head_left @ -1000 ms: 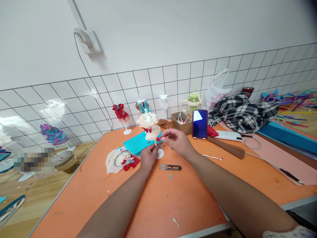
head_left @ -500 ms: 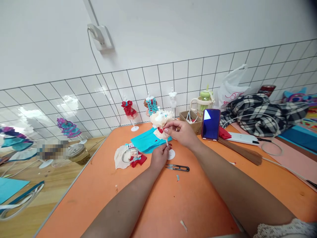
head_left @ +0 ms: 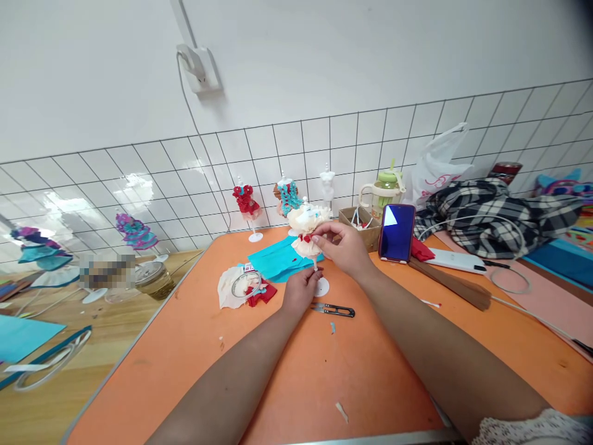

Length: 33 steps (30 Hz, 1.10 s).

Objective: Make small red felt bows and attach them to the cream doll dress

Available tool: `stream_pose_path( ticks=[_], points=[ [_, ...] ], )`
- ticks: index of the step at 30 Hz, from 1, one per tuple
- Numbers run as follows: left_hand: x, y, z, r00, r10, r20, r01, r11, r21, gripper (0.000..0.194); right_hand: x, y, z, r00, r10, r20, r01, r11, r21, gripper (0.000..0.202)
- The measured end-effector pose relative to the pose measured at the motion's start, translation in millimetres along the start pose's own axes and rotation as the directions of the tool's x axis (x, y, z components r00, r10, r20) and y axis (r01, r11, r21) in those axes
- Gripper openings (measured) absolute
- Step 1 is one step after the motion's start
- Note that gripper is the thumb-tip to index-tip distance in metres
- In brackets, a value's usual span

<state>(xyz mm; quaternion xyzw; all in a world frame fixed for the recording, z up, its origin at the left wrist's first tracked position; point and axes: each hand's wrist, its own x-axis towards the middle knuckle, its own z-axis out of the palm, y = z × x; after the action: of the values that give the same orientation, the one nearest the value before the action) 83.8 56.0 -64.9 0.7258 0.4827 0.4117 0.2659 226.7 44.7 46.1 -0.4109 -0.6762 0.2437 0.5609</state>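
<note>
A small dress form on a white stand wears cream ruffles with a red piece at its middle. My left hand is closed around the thin stem of its stand, just above the round white base. With thumb and forefinger together, my right hand pinches the cream and red trim at the right side of the dress. Thread snips lie on the orange table close to the base. Behind the form lies folded turquoise crepe paper.
Left of my hands, a tape roll rests on cream and red scraps. Several other mini dress forms stand by the wall. To the right are a cardboard box, a propped phone, a bottle and checked cloth.
The view has shifted slightly, so most things appear a little further right. My left hand keeps its hold on the stem, and my right fingers stay at the dress's side.
</note>
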Motion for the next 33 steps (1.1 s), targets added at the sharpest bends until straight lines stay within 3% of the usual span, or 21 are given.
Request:
stream_pose_path(
  ticks=[6,13,22,27,30,33],
  points=[
    [0.5,-3.6,1.3,1.0,0.007,-0.002,-0.007,1.0,0.005,0.033,-1.2,4.3,9.4,0.997,0.029,-0.072,-0.025,0.998,0.057,0.012],
    [0.1,-2.6,1.8,1.0,0.014,0.008,-0.014,1.0,0.026,0.032,-4.4,7.9,17.0,0.969,-0.054,-0.24,0.048,0.998,-0.029,0.01],
    [-2.0,2.2,2.4,1.0,0.005,-0.015,-0.005,0.999,0.043,0.031,-6.8,11.4,18.4,0.935,-0.097,-0.34,0.056,0.99,-0.127,0.012],
    [-2.8,5.9,2.5,1.0,-0.002,-0.014,0.002,1.0,0.021,0.027,-3.6,15.1,20.0,0.939,0.04,-0.342,-0.049,0.999,-0.016,0.015],
    [-2.6,6.0,2.1,1.0,-0.005,-0.025,0.005,1.0,0.011,0.025,-2.6,14.7,20.8,0.947,0.166,-0.276,-0.141,0.984,0.107,0.017],
    [-2.5,5.1,1.3,0.999,-0.014,-0.033,0.014,1.0,0.007,0.024,-3.0,13.3,20.0,0.967,0.169,-0.193,-0.128,0.97,0.209,0.014]
  ],
)
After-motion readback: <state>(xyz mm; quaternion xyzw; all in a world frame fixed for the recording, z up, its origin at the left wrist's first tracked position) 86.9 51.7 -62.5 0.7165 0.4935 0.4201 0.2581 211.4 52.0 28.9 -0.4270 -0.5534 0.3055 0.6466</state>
